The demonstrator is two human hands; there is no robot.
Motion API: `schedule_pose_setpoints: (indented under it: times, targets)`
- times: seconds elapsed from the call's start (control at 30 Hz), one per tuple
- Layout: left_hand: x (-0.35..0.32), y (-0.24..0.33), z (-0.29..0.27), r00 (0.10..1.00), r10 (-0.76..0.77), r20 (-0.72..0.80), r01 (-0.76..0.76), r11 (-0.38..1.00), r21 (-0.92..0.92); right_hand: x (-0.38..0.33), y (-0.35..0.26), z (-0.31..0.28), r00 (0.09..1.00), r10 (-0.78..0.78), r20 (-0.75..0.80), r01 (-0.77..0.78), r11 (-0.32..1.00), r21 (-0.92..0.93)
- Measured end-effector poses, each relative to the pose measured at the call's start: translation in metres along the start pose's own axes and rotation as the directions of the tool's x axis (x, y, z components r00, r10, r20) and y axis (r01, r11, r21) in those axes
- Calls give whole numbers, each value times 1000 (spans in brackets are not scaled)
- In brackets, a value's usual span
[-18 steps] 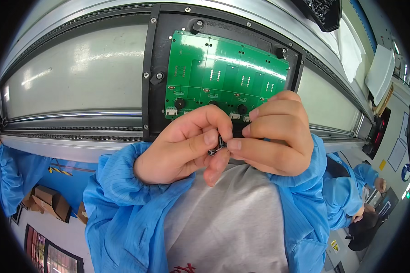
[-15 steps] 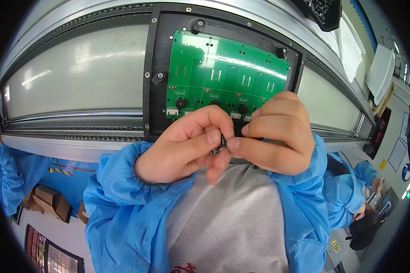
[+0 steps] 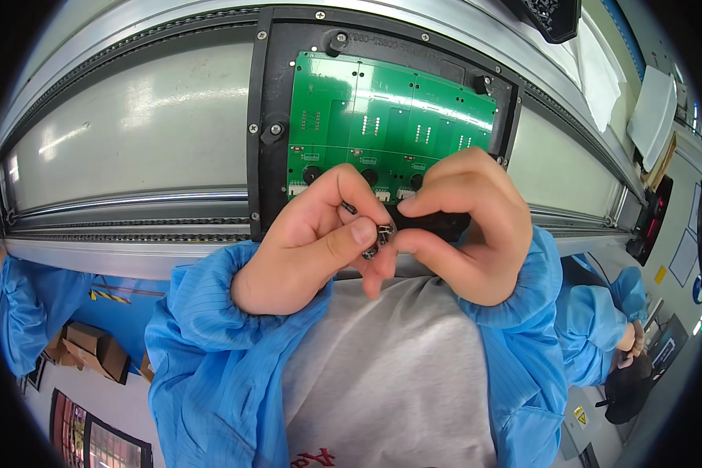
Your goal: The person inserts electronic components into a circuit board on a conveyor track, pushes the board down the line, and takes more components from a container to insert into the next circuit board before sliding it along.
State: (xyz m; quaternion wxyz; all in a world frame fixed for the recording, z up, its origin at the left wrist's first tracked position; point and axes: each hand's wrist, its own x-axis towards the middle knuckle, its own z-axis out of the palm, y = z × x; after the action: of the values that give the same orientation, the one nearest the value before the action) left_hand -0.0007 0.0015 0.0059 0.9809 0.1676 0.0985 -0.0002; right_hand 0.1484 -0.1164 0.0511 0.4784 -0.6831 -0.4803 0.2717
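Observation:
Several small black cylindrical parts with pale marks, which look like capacitors (image 3: 384,233), are in my left hand (image 3: 308,246). Its thumb and fingertips pinch some of them, and another shows under the bent forefinger. My right hand (image 3: 476,226) is just beside them, thumb and forefinger apart, with nothing visible between. The thumb tip is close to the parts; whether it touches them I cannot tell. Beyond both hands lies a green circuit board (image 3: 327,101) in a black carrier frame (image 3: 277,168). Round black components and white connectors line the board's near edge, partly hidden by my hands.
The carrier rests on a conveyor with a metal rail (image 3: 132,201) and chain along its near side. A black bin (image 3: 552,17) of small parts stands at the far right. Another person in blue (image 3: 593,327) works at the right; a blue sleeve (image 3: 27,304) shows at the left.
My right thumb and forefinger have spread apart and drawn back from the parts. My left hand still pinches them, and more of the parts now show in it.

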Motion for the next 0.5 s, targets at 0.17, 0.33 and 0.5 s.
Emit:
schedule_pose_setpoints:
  times: [0.17, 0.33, 0.5]
  targets:
    - [4, -4, 9, 993, 91, -69, -77, 980, 184, -5, -2, -4, 960, 271, 75, -282, 930, 237]
    - [8, -8, 16, 977, 175, -118, -126, 931, 343, -8, -12, -3, 909, 413, 61, -410, 854, 320]
    - [10, -6, 14, 980, 112, -164, -77, 975, 206, -3, -5, -15, 1000, 14, 9, -13, 995, -100]
